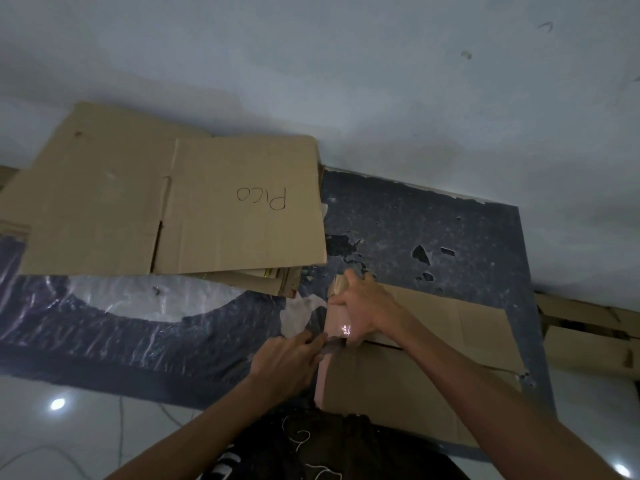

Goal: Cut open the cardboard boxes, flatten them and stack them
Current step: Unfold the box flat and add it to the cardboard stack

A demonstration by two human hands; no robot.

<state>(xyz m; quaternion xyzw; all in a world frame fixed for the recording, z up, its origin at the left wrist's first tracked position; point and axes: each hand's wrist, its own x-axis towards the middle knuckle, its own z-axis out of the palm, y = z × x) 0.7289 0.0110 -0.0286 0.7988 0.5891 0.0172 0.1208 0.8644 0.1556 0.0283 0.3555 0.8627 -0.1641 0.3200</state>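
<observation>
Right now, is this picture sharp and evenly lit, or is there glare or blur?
Head view: dim overall; lamp glare on the floor and the tape on the box; left hand and its dark tool blurred; wide-angle lens bends edges.

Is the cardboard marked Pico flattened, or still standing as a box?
Flattened. The Pico cardboard lies spread out on top of the stack, its panels opened flat along the fold creases.

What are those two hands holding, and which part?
The left hand grips a dark tool, probably a cutter, by its rear end. The right hand holds the cardboard box by its taped edge, near the far corner.
</observation>
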